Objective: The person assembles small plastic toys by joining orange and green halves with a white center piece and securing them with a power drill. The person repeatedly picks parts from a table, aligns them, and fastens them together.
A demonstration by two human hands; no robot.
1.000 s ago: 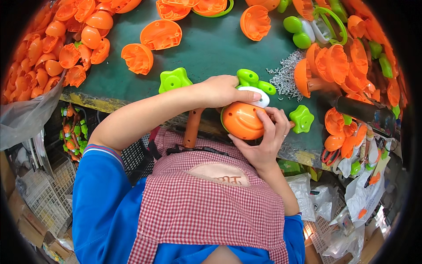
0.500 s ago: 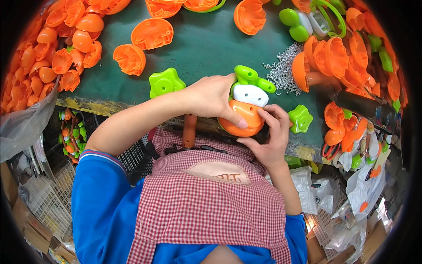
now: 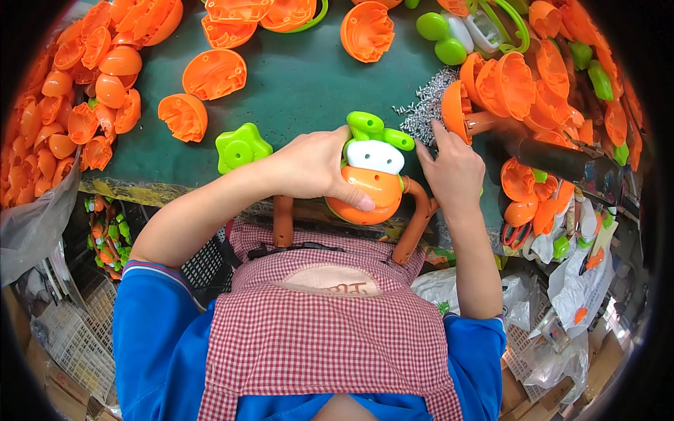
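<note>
My left hand [image 3: 317, 167] is wrapped round a plastic toy body [image 3: 373, 184] at the table's front edge. This toy has a glossy orange lower part, a white middle with two small holes and green knobs on top. My right hand [image 3: 455, 167] is held over the table to the right of the toy. Its thumb and index finger are apart at the near edge of a heap of small silver screws [image 3: 423, 111]; no screw can be made out between them. Left of the left hand lies a green star-shaped piece [image 3: 241, 148]. Another green piece is mostly hidden behind my right hand.
Orange half shells are piled at the left [image 3: 60, 116] and the right [image 3: 516, 84]; several lie singly, one shell [image 3: 215, 74] at centre left. Brown curved tubes [image 3: 415, 221] stick out at the front edge. A dark cylindrical tool [image 3: 558, 156] lies at the right.
My right hand has left the toy and moved up and right to the screws. The left hand still holds the toy. The whole view has shifted slightly.
</note>
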